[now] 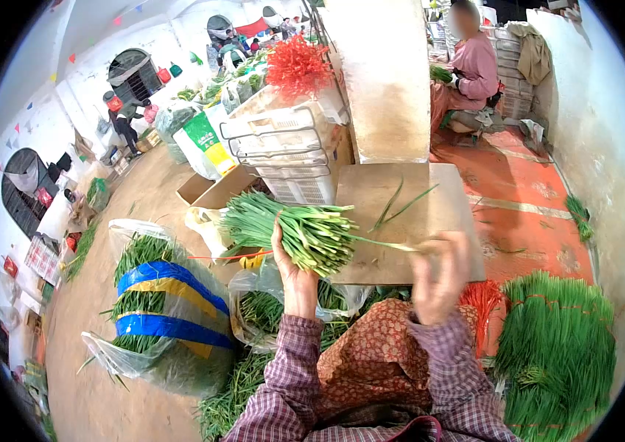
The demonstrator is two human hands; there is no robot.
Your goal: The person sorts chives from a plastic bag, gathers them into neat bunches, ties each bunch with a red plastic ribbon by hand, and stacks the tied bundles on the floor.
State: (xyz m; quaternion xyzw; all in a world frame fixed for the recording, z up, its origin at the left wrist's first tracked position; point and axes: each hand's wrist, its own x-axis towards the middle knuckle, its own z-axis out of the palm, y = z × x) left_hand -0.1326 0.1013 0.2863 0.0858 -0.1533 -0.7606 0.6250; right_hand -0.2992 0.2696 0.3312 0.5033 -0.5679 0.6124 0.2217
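Observation:
A thick bundle of green stalks (290, 228) lies in my left hand (294, 269), cut pale ends toward the right. The fingers of that hand wrap round it from below. One single stalk (386, 244) stretches from the bundle's cut ends to my right hand (441, 276), which is blurred by motion; its fingertips are closed on the stalk's pale end. Below and behind the bundle is a brown board (408, 221), with a few loose green leaves (393, 206) on it.
Stacked white crates (286, 155) hold red ties (297, 66). A taped bag of greens (169, 302) stands left. Tied green bundles (555, 346) lie at right, red ties (480, 309) beside them. A person (471, 74) sits beyond the pillar (382, 81).

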